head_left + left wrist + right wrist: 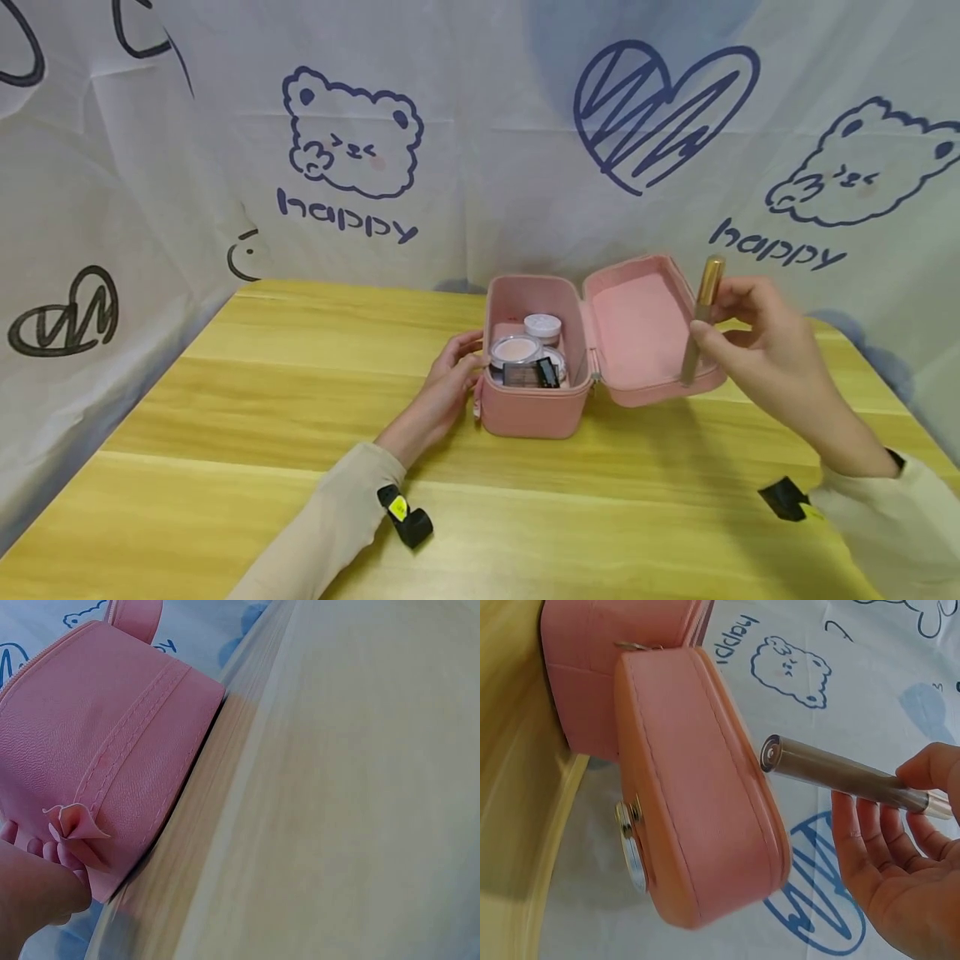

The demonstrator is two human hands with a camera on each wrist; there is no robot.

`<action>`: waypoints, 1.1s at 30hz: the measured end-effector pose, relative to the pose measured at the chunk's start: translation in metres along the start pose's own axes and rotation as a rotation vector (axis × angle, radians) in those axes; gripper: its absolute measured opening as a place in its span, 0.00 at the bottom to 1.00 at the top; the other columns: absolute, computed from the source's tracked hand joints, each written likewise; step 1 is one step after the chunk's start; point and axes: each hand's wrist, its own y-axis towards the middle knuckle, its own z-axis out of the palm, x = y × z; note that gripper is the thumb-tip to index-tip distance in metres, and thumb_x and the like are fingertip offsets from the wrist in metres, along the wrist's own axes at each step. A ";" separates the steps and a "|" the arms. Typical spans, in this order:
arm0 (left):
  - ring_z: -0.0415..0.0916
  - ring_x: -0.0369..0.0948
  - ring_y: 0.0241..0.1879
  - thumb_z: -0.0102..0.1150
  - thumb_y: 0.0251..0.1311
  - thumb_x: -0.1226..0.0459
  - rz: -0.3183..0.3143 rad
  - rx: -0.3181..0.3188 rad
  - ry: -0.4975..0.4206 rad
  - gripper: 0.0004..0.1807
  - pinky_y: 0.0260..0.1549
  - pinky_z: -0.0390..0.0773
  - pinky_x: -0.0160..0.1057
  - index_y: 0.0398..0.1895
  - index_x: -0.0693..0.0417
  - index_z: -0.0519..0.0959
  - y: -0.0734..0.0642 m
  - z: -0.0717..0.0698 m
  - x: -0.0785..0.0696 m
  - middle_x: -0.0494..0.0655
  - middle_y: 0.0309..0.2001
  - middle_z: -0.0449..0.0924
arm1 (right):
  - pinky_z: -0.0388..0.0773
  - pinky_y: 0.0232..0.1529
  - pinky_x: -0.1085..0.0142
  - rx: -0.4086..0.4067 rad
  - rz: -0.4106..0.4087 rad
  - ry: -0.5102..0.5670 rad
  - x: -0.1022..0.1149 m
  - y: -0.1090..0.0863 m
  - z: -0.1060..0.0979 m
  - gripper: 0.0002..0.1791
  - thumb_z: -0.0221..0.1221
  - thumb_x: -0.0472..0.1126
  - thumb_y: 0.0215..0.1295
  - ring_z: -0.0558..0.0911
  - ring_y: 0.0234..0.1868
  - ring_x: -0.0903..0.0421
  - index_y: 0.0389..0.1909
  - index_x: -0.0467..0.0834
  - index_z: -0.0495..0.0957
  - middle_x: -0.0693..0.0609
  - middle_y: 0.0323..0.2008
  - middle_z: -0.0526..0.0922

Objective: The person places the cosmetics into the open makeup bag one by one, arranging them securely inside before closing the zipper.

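Note:
A pink makeup case [532, 414] stands on the table, its lid [637, 325] swung out to the right. Inside lie a round compact [516, 352], a small white-lidded jar [542, 325] and a dark flat palette [525, 375]. My left hand [448, 379] touches the case's left outer wall; its fingers rest beside a pink tab [79, 825] in the left wrist view. Between thumb and fingers, my right hand [772, 342] pinches a slim brown cosmetic tube [840, 771] with a gold cap [711, 279]. The tube is held nearly upright in front of the lid.
The wood-grain table [300, 400] spreads out around the case. Behind it hangs a white cloth [487, 167] with blue bear and heart drawings. A metal clasp [630, 817] sits on the lid's outside.

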 end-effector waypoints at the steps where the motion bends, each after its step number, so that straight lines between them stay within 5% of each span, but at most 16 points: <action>1: 0.65 0.48 0.55 0.50 0.59 0.69 -0.001 0.000 0.000 0.29 0.49 0.68 0.37 0.65 0.64 0.62 0.000 0.000 0.000 0.61 0.64 0.61 | 0.70 0.38 0.84 0.000 -0.006 0.010 0.001 0.000 0.001 0.21 0.59 0.21 0.57 0.72 0.39 0.65 0.51 0.28 0.66 0.44 0.40 0.72; 33: 0.66 0.46 0.54 0.50 0.59 0.68 0.002 0.005 0.010 0.29 0.48 0.69 0.37 0.65 0.64 0.62 -0.001 -0.001 0.002 0.59 0.64 0.61 | 0.76 0.37 0.76 0.121 -0.066 0.165 0.023 0.015 0.047 0.19 0.59 0.23 0.59 0.74 0.38 0.58 0.49 0.31 0.66 0.45 0.38 0.73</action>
